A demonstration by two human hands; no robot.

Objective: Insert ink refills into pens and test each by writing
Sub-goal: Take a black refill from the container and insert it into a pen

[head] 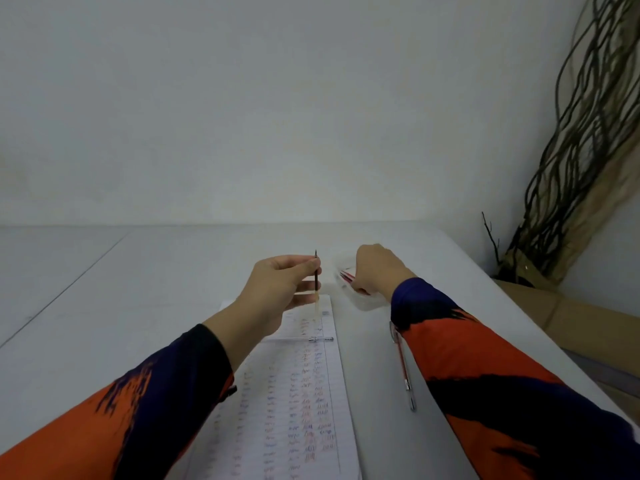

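Note:
My left hand [277,289] pinches a thin dark ink refill [316,278] upright above the far end of a lined sheet [294,393] covered with coloured test scribbles. A clear pen barrel [304,339] lies across that sheet just below the hand. My right hand [375,270] reaches into a clear plastic container [363,301] holding red refills [347,277]; its fingers curl down among them, and what they hold is hidden. A red pen [403,370] lies on the table beside my right forearm.
The white table [104,306] runs to a white wall. At the right, off the table's edge, stand a bundle of dark twigs [571,168] and a cardboard box [571,323].

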